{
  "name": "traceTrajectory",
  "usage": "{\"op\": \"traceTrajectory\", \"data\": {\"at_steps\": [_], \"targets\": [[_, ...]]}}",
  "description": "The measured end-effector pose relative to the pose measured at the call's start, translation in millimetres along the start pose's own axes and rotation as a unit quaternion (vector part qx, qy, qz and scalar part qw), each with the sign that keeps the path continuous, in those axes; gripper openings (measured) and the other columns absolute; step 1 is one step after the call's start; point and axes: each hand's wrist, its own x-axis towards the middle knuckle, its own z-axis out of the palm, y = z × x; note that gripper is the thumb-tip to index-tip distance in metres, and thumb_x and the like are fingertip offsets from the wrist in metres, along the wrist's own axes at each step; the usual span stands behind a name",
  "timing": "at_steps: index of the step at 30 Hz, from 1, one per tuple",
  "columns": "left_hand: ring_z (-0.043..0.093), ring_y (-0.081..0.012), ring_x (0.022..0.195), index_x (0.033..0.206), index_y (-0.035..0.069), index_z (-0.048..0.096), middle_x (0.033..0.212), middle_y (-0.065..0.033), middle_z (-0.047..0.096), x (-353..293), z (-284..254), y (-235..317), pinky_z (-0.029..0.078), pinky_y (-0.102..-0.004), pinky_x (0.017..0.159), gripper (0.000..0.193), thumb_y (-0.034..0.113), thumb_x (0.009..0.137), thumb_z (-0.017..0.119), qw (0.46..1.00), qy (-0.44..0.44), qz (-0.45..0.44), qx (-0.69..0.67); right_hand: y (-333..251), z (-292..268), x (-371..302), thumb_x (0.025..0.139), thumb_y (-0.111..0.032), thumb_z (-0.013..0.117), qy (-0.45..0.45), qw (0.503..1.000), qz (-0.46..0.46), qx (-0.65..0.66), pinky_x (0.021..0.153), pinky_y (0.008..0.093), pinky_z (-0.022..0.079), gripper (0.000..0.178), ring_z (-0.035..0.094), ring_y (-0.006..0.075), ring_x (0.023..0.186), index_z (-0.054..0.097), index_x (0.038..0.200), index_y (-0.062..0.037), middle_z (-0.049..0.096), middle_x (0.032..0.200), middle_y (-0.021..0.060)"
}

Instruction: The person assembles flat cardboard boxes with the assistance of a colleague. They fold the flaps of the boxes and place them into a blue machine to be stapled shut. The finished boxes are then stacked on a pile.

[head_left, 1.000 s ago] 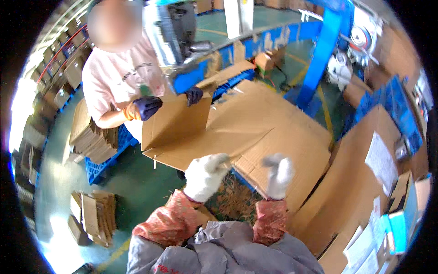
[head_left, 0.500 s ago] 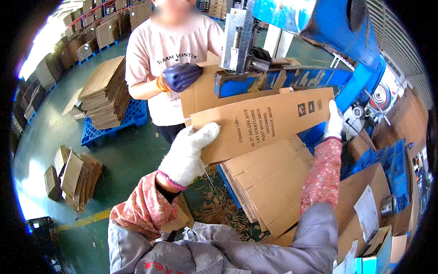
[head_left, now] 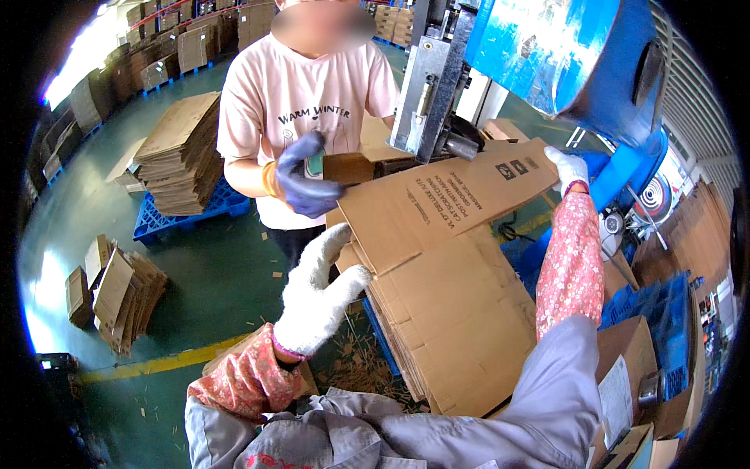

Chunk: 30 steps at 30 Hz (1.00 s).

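Observation:
A printed brown cardboard box blank (head_left: 437, 199) lies aslant in front of me, its far edge just below the head of a blue machine (head_left: 426, 105). My right hand (head_left: 568, 168), in a white knit glove, grips its right end. Beside its left edge is my left hand (head_left: 319, 289), also in a white glove, with thumb and fingers spread; whether the fingertips touch the edge I cannot tell. Under the blank sits a stack of flat cardboard (head_left: 461, 320). Across from me, a co-worker's dark purple glove (head_left: 307, 178) is near the blank's far left corner.
The co-worker in a pink shirt (head_left: 312, 117) stands opposite. Cardboard stacks (head_left: 180, 156) sit on a blue pallet (head_left: 152, 219) at left, with another bundle (head_left: 125, 297) on the floor. Blue machine parts (head_left: 578, 62) overhang at right; an open carton (head_left: 629, 352) stands at lower right.
The blank has come lower and tilted, over the stack. My left hand has left its grip and spread its fingers. The co-worker's glove has come down toward the blank's corner.

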Motion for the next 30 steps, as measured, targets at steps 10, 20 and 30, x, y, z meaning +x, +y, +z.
{"op": "traceTrajectory", "data": {"at_steps": [10,20,30], "targets": [[0.062,-0.0297,0.101,0.123,-0.004,0.060,0.107,-0.0179,0.064,-5,15,15,0.049,-0.0380,0.093,0.033,0.011,0.094,0.063,0.993,-0.050,0.076,0.079,16,35,23,0.075,-0.046,0.083,0.025,0.992,-0.100,-0.072,0.099,0.0403,0.047,0.068,0.065,0.0369,0.114,0.070,0.112,0.0102,0.069,0.120,0.0255],[0.061,-0.0137,0.106,0.129,-0.001,0.063,0.118,-0.0075,0.069,36,15,-10,0.048,-0.0289,0.097,0.033,0.013,0.099,0.064,0.997,0.064,-0.014,0.045,33,47,75,0.074,-0.065,0.074,0.022,0.942,-0.108,-0.318,0.106,0.0423,0.044,0.086,0.056,0.0420,0.128,0.068,0.120,0.0076,0.061,0.132,0.0300],[0.059,-0.0352,0.123,0.147,-0.003,0.042,0.133,-0.0243,0.059,-44,3,-156,0.045,-0.0408,0.106,0.088,0.043,0.083,0.082,0.933,0.122,-0.143,0.306,32,-5,112,0.079,-0.062,0.071,0.040,0.942,-0.072,-0.325,0.107,0.0405,0.044,0.083,0.052,0.0372,0.134,0.065,0.126,0.0054,0.056,0.140,0.0278]]}}
